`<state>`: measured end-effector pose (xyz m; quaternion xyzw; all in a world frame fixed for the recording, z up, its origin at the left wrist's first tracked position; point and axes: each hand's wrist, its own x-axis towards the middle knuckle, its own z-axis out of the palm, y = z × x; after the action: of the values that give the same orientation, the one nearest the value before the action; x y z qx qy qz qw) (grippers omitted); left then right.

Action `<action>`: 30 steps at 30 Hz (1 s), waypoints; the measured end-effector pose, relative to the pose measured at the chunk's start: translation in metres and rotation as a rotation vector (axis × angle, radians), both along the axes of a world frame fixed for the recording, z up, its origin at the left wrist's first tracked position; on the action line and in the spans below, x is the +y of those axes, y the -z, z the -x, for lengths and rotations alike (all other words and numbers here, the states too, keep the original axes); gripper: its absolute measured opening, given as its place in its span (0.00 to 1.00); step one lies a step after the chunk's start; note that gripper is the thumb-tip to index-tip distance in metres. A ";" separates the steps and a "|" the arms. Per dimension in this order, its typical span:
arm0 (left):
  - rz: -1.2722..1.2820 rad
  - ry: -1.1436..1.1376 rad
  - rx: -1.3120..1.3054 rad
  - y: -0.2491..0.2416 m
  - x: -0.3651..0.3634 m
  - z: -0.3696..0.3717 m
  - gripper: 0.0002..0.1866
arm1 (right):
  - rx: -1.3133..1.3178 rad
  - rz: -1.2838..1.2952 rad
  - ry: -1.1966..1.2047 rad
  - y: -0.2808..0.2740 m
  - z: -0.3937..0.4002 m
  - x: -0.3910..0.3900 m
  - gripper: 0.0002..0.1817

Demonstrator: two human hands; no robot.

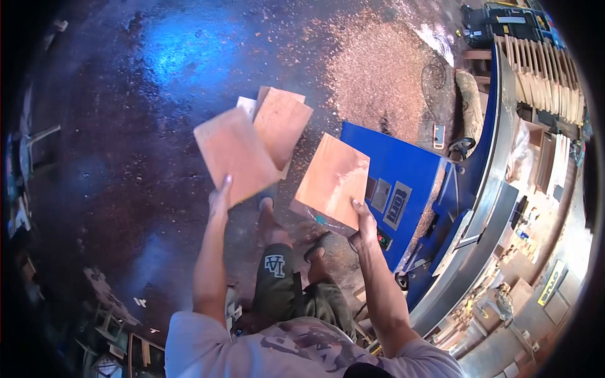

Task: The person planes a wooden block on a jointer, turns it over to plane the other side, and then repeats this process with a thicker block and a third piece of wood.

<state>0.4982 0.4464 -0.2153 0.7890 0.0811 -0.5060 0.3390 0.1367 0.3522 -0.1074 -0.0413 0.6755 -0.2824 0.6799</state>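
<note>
My left hand (220,196) grips the lower edge of a flat wooden board (234,154), thumb on its face; the board is slightly blurred. My right hand (363,220) is closed on the lower right edge of another wooden board (334,176), which has a pale streak in its grain. This second board is held in front of a blue machine (403,165). Beyond the left board lies a small stack of similar boards (285,123), partly hidden by it. The fingers behind both held boards are out of sight.
A heap of wood shavings (378,69) covers the floor beyond the machine. A phone (439,136) and a black handwheel (462,147) are at the machine's far end. Cut wood strips (545,79) stand stacked at far right. A workbench (535,302) with clutter runs along the right.
</note>
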 end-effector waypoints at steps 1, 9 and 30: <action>0.031 -0.011 -0.029 -0.002 0.032 -0.006 0.47 | 0.008 0.027 -0.006 -0.002 -0.001 0.001 0.36; -0.430 0.098 -0.244 -0.091 0.231 -0.025 0.47 | 0.027 0.217 -0.172 0.051 -0.045 -0.002 0.39; 0.725 0.503 -0.006 -0.274 0.143 0.176 0.33 | 0.393 0.831 -0.643 -0.220 0.045 0.132 0.57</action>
<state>0.3218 0.5894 0.0585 0.6156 -0.2970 -0.5663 0.4606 0.0916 0.4841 0.1129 -0.5614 0.5749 -0.2901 0.5197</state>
